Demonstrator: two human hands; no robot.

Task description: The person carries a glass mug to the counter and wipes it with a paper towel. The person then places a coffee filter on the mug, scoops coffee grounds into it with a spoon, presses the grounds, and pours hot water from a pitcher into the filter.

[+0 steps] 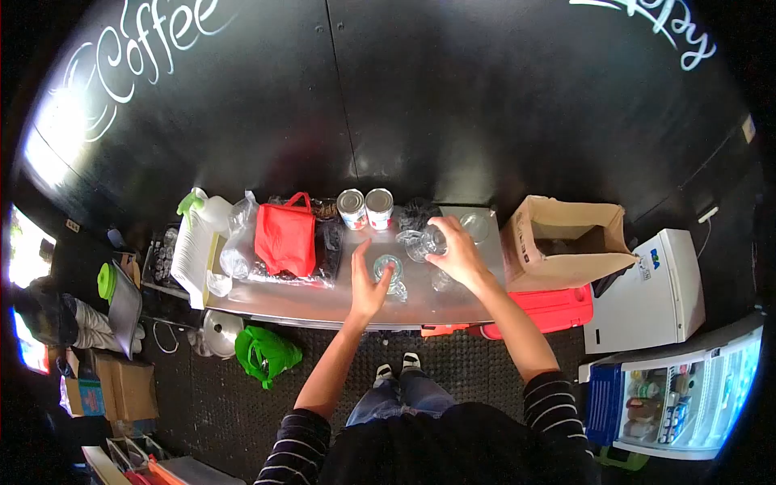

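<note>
On the steel counter (331,303), a clear glass mug (390,283) stands in front of me, its handle toward the near edge. My left hand (369,289) is beside the mug, fingers stretched out and thumb over or against its rim; I cannot tell whether it touches. My right hand (458,257) is closed around a clear drinking glass (435,239), thumb and fingers on its sides. Right next to that glass is another clear glass (414,245). More clear glassware (474,226) stands behind my right hand, and another glass (441,280) is partly hidden by my wrist.
Two cans (365,208) stand at the wall, left of a dark plastic bag (419,212). A red bag (285,238) lies on the left, near a white rack (194,255). To the right are an open cardboard box (533,263), a red case (554,311) and a white freezer (647,299).
</note>
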